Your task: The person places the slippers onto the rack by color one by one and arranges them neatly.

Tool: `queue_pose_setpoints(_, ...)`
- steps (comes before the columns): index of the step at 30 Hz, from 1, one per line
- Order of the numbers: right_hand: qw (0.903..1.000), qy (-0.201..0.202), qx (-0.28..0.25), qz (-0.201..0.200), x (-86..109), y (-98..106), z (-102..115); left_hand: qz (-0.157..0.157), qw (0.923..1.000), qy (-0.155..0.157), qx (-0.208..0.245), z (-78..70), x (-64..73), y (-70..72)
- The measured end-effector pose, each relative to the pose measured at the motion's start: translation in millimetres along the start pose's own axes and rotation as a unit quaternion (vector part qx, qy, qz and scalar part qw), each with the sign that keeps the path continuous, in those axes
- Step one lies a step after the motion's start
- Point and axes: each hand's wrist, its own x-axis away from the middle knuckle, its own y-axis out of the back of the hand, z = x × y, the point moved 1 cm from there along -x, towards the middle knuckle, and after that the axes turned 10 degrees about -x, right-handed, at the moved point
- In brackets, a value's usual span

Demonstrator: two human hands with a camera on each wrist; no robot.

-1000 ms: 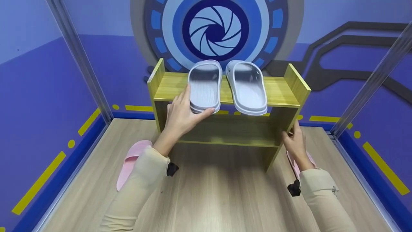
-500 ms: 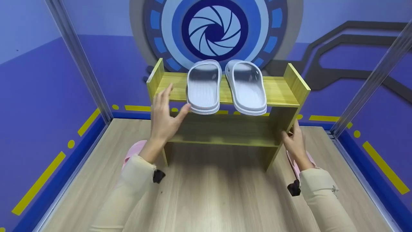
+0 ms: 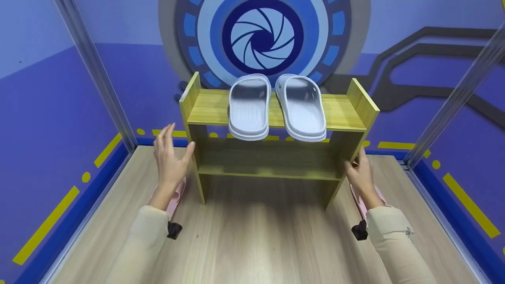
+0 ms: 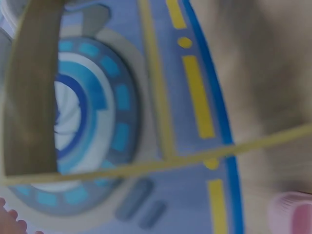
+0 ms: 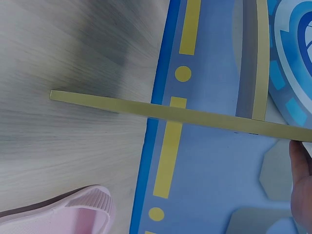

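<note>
A yellow wooden shoe rack [image 3: 272, 174] stands upright on the wood-grain surface. On its top shelf sits a pair of pale grey clogs, the left clog [image 3: 249, 108] and the right clog [image 3: 303, 108], heels overhanging the front edge. My left hand [image 3: 170, 161] hovers beside the rack's left panel with fingers spread and nothing held. Below that hand lies a pink slipper [image 3: 176, 197], partly hidden by the wrist. My right hand [image 3: 361, 173] touches the rack's right panel [image 5: 195, 116] from outside; some of its fingers are hidden. Another pink slipper [image 5: 73, 214] lies beneath the right wrist.
Blue-purple walls [image 3: 43, 118] enclose the work surface [image 3: 252, 244] at the back and both sides. Metal posts [image 3: 94, 75] rise at the back corners. The rack's lower shelf [image 3: 268, 159] spans between its side panels.
My left hand has let go of the left clog and moved left and down, past the rack's left panel. The right hand stays at the right panel. The clogs stay on the top shelf.
</note>
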Motion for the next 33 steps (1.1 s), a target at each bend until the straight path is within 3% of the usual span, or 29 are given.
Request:
queue_pose_setpoints(7,0.9999,-0.002,-0.017,0.003,0.5,0,4,0.079,0.9932,0.052,-0.068,43.0,23.1,-4.2)
queue_pose_setpoints(12,0.9998,0.001,-0.019,0.002,5.4,-2,26,0.134,0.9823,0.071,-0.110,66.3,39.6,-6.8)
queue_pose_setpoints(18,0.9998,0.003,-0.017,0.000,7.7,-3,37,0.221,0.9580,0.113,-0.144,86.5,58.6,-7.9)
queue_pose_setpoints(22,0.9998,0.005,-0.018,0.001,3.2,-2,16,0.270,0.9398,0.139,-0.158,100.1,72.8,-9.3)
queue_pose_setpoints(25,0.9999,-0.001,-0.013,0.002,0.1,0,2,0.292,0.9294,0.145,-0.174,110.4,84.5,-12.3)
queue_pose_setpoints(33,0.9995,0.005,-0.030,-0.003,0.9,-1,1,0.332,0.9073,0.154,-0.207,125.9,111.3,-19.4)
